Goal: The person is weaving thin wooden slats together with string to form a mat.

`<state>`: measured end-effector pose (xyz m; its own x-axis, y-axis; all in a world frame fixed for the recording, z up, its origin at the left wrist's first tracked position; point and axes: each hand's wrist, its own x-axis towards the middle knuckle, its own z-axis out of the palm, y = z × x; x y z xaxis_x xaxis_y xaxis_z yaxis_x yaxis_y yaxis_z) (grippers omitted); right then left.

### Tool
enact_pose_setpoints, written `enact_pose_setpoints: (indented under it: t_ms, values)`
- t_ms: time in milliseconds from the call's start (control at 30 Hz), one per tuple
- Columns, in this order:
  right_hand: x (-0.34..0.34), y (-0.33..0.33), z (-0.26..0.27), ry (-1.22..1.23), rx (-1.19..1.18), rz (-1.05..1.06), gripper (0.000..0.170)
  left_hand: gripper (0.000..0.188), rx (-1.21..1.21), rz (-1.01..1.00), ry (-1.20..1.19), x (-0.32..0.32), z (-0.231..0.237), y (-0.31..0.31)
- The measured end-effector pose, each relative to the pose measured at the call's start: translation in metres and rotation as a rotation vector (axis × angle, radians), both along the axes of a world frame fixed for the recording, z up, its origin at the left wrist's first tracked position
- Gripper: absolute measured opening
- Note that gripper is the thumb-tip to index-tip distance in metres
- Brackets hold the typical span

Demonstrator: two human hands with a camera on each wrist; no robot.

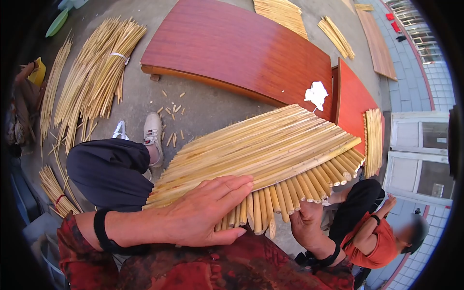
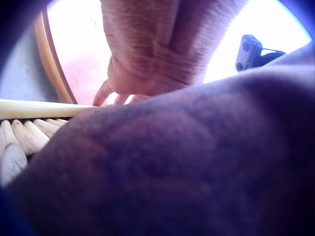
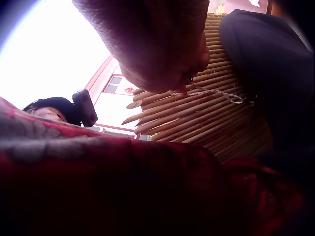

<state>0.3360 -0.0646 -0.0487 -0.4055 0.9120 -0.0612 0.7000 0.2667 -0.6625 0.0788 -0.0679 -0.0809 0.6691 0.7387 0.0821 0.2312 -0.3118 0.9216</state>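
Note:
A mat of pale, stripped plant stalks point(image 1: 251, 150) lies across the person's lap, with a second layer of stalk ends point(image 1: 290, 193) fanning out below its near edge. On top of this mat, near that edge, my left hand point(image 1: 203, 210) rests flat with its fingers extended. The left wrist view shows these fingers point(image 2: 101, 93) reaching over the edge stalk. My right hand point(image 1: 309, 224) is under the stalk ends, its fingertips hidden in the head view. From below, the right wrist view shows its curled fingers pinching a thin string point(image 3: 216, 91) against the stalks' underside.
Ahead stands a reddish wooden table point(image 1: 232, 43) with crumpled white plastic point(image 1: 316, 95) on it. Bundles of stalks point(image 1: 99, 67) lie on the floor to the left, and cut bits point(image 1: 174, 108) are scattered near a shoe point(image 1: 152, 128). Another person point(image 1: 374, 241) sits at the right.

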Motion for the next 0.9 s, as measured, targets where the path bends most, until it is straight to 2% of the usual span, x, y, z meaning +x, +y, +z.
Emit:
enact_pose_setpoints:
  t_ms: [200,367,467,667,767,900]
  values:
    - [0.003,-0.001,-0.003,0.005,-0.013,0.003,0.006,0.077,-0.005,-0.007,0.008,0.000,0.001,0.000]
    - [0.004,-0.004,-0.014,0.129,0.023,-0.032,0.009,0.078,-0.005,-0.005,0.015,0.002,0.002,0.000]
    - [0.003,0.001,-0.008,0.051,0.032,0.046,0.009,0.078,-0.002,0.003,0.012,0.002,0.003,0.000]
    - [0.002,0.000,-0.012,0.146,-0.044,-0.015,0.010,0.079,-0.006,0.004,0.017,0.002,0.004,0.001]
    - [0.003,0.000,-0.011,0.085,0.008,0.023,0.010,0.079,0.005,0.006,0.014,0.003,0.002,-0.001]
    - [0.003,-0.001,-0.016,0.131,0.030,0.008,0.010,0.079,0.010,0.010,0.013,0.002,0.002,-0.001]
